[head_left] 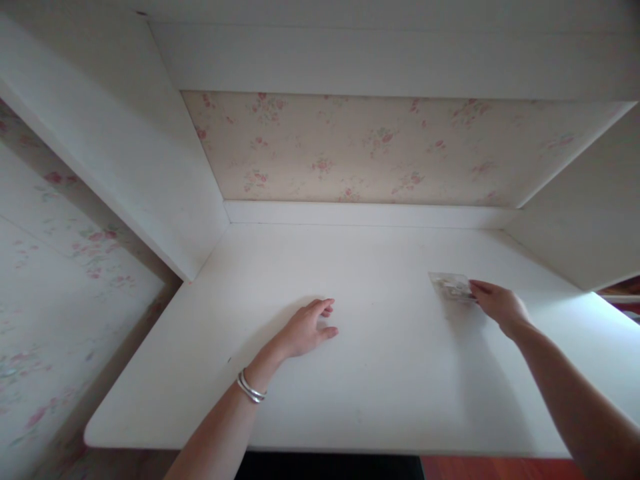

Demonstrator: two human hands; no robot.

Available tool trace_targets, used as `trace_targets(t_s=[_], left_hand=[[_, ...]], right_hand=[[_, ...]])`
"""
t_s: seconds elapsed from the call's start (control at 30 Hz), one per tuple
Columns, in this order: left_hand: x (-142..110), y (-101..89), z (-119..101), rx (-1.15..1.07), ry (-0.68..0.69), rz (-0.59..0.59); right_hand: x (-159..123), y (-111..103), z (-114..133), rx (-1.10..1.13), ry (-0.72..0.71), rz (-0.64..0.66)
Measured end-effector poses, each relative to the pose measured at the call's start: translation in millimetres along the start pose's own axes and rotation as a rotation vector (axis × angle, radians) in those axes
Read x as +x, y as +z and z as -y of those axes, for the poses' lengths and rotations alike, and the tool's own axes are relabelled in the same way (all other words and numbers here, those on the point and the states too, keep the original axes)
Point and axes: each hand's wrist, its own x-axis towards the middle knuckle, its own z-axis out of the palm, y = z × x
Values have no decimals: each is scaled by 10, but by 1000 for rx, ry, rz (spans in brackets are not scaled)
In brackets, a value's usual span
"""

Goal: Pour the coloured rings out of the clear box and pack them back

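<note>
Out to the right, my right hand (500,305) pinches the edge of a small clear plastic packet (450,285) between thumb and fingers. Some pale small items show inside the packet, too blurred to name. It hangs just over the white desk (370,373), casting a shadow, and I cannot tell whether it touches the surface. My left hand (310,327) rests on or just above the desk near its middle, thumb and fingers apart, holding nothing. Two silver bangles circle the left wrist.
White side panels (135,133) stand at left and right, with a white shelf board (380,60) overhead. Floral wallpaper (350,147) covers the wall behind. A black object (330,465) sits below the desk's front edge, beside a reddish floor (490,468).
</note>
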Motion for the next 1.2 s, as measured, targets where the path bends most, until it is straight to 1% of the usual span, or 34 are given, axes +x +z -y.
trace_targets(t_s=[0.07,0.1,0.17,0.27,0.3,0.33,0.4,0.43,0.5,0.57,0.67,0.73,0.83,0.87,0.9,0.97,1.07,1.2], left_hand=[[0,-2,-4,4,4,-3],[-1,-3,-6,5,6,-3],[-1,-7,-12,9,11,-1],[2,-17,-28,19,20,1],[4,-20,-34,24,26,4],[6,-23,-40,30,31,6],[11,-28,-48,38,40,3],[13,-29,-48,39,43,0],[15,-26,-42,32,44,-6],[16,-18,-27,19,41,-7],[23,3,2,-8,28,-9],[32,18,23,-24,39,-12],[43,28,62,-44,106,-18],[44,25,75,-50,131,-22],[43,19,87,-56,153,-22],[38,-3,100,-60,185,-9],[33,-43,79,-39,226,46],[39,-69,7,-9,244,99]], right_hand=[[-17,-46,45,-183,88,26],[-43,-68,79,-225,110,27],[-126,-110,166,-211,103,-1],[-320,-141,350,-190,35,-94],[-401,-130,427,-188,-12,-129],[-489,-105,511,-172,-66,-152],[-682,-5,697,-42,-169,-171],[-785,66,795,37,-223,-129],[-1005,240,999,144,-314,16],[-1240,429,1215,218,-411,178],[-1599,680,1568,293,-507,441],[-1813,810,1808,359,-550,599],[-2059,966,2116,411,-717,804],[-2120,1013,2189,397,-767,840],[-2172,1060,2244,373,-803,845],[-2253,1147,2300,314,-849,793],[-2315,1229,2286,253,-897,738],[-2312,1220,2233,240,-946,783]])
